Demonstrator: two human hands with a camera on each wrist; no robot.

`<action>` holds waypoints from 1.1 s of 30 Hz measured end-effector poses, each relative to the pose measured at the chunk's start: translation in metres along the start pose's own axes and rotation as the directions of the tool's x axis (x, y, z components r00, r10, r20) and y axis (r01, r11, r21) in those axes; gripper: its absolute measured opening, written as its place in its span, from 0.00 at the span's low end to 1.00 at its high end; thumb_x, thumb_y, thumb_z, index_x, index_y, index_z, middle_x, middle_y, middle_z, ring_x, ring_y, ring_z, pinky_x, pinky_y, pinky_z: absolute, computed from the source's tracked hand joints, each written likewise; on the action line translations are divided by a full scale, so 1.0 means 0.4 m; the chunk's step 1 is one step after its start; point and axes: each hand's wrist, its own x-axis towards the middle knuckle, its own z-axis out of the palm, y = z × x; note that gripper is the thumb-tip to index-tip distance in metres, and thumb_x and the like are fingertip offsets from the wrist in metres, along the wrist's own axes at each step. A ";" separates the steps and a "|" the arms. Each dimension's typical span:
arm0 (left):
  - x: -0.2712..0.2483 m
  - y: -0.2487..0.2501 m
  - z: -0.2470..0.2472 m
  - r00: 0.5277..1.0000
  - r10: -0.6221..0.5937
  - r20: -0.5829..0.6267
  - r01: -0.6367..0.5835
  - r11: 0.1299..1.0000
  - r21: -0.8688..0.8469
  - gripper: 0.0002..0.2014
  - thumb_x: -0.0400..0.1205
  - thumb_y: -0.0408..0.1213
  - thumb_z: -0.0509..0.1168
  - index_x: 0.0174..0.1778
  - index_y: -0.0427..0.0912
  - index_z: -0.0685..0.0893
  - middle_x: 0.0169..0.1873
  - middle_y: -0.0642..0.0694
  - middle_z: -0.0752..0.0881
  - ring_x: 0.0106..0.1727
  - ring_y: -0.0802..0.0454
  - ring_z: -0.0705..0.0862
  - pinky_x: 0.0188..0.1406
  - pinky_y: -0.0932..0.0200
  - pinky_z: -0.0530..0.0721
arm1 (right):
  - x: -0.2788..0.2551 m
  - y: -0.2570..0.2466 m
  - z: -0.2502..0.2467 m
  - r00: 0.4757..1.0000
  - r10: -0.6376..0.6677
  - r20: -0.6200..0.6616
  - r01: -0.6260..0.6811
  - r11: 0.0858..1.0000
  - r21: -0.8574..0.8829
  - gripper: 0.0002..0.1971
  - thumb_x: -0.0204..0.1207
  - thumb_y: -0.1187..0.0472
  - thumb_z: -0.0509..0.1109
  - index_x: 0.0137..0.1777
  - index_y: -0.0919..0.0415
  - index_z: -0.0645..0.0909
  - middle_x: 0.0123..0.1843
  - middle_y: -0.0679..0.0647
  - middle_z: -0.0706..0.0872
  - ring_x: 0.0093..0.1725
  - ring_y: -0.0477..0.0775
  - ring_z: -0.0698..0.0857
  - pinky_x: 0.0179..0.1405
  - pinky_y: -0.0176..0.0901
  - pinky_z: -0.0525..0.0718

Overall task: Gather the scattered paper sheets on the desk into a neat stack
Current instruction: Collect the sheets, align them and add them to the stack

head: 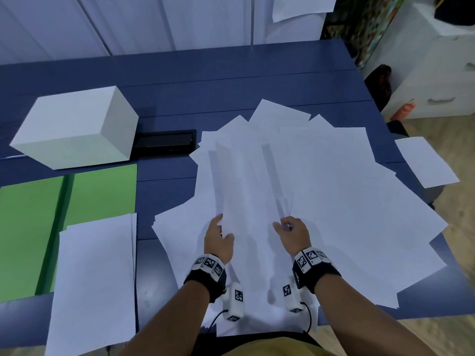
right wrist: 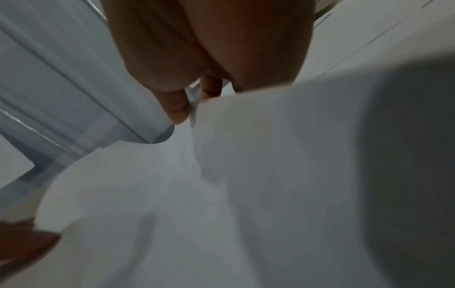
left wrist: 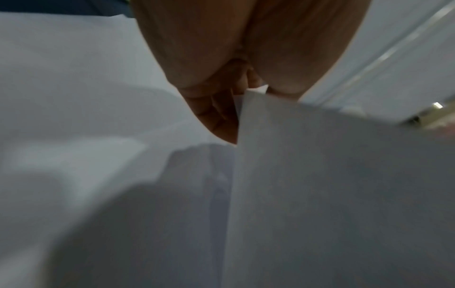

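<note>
Several white paper sheets [head: 334, 181] lie fanned and overlapping across the right half of the blue desk [head: 180, 73]. Both hands hold a bundle of sheets [head: 249, 181] lifted above that pile. My left hand [head: 218, 235] grips the bundle's left near edge, thumb on top. My right hand [head: 293, 231] pinches its right near edge. In the left wrist view the left hand [left wrist: 236, 93] clasps a sheet's edge [left wrist: 320, 175]. The right wrist view has the right hand [right wrist: 194, 101] pinching several sheet edges [right wrist: 270, 155]. A straighter stack [head: 95, 283] lies at the near left.
A white box [head: 74, 127] stands at the back left beside a black desk socket [head: 164, 141]. A green folder [head: 38, 222] lies under the left stack. One sheet [head: 426, 161] overhangs the desk's right edge. White drawers [head: 437, 73] stand on the right.
</note>
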 end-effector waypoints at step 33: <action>0.048 -0.023 -0.036 0.989 -0.145 0.028 0.136 0.968 0.213 0.12 0.75 0.31 0.74 0.53 0.36 0.85 0.45 0.42 0.89 0.52 0.41 0.88 0.50 0.54 0.85 | 0.028 -0.004 -0.049 0.984 0.010 0.176 -0.009 1.000 -0.006 0.16 0.77 0.58 0.72 0.34 0.60 0.69 0.33 0.56 0.65 0.32 0.52 0.65 0.35 0.41 0.65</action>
